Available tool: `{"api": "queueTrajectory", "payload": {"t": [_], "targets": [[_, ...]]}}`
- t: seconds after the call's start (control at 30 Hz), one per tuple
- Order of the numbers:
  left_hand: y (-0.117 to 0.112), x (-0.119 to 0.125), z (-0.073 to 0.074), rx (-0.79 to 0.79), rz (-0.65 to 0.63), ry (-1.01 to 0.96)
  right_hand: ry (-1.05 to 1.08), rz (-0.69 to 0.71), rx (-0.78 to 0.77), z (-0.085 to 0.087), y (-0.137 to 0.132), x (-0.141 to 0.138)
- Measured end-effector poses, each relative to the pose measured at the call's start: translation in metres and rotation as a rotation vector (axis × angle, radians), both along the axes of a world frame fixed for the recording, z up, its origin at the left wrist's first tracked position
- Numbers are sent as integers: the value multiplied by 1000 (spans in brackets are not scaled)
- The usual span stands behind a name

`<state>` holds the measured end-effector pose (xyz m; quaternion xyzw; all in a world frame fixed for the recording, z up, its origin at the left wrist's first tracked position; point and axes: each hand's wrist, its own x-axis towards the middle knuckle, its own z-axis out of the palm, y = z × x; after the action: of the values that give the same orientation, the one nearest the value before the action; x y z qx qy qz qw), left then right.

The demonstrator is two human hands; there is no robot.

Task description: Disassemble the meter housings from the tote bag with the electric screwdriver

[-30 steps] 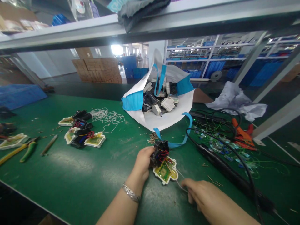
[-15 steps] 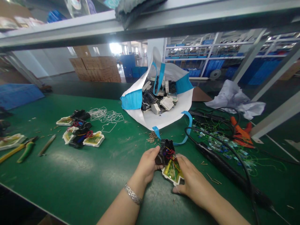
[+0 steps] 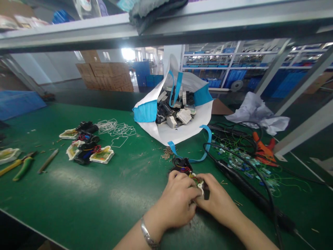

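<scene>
An opened electronic device lies between my hands over the green bench. Its black housing half (image 3: 180, 166), with red and blue wires, points away from me. The white casing half (image 3: 200, 186) with a circuit board is mostly hidden by my fingers. My left hand (image 3: 178, 196), with a silver bracelet at the wrist, is closed over the left and near side of the casing. My right hand (image 3: 217, 196) grips its right edge between thumb and fingers. Just beyond lies a heap of small screws (image 3: 167, 153).
A white bag (image 3: 189, 132) full of casings stands behind. To the right lie a black corded screwdriver (image 3: 244, 187), tangled green wires (image 3: 234, 156) and orange-handled pliers (image 3: 262, 149). Left are opened devices (image 3: 85, 147), white gaskets (image 3: 114, 127), pliers (image 3: 23, 167) and a pen-like tool (image 3: 48, 161).
My left hand has moved from the black housing over onto the white casing, covering most of the circuit board. The right hand has shifted its hold along the casing's right edge.
</scene>
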<state>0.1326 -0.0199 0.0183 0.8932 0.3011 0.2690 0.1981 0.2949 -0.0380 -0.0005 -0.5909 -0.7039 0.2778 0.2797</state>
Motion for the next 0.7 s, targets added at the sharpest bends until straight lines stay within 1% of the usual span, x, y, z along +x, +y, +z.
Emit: {"api": "queueTrajectory", "payload": {"t": [0.13,0.23,0.33,0.4,0.47,0.6,0.7], "targets": [[6,-2,0,19,18,-26,106,-48,-50,-1,4,6],[8,-1,-6,70,36,-56,191,-61,-108,0,5,9],[8,2,-14,140,31,-97,309,59,-177,0,5,13],[8,3,-18,162,40,-139,334,134,-187,-1,6,16],[7,4,-18,107,57,-173,283,159,-158,0,6,17],[7,0,-9,-105,92,-293,140,113,-89,8,5,16],[7,-6,-5,-164,80,-347,196,85,-130,11,5,18]]}}
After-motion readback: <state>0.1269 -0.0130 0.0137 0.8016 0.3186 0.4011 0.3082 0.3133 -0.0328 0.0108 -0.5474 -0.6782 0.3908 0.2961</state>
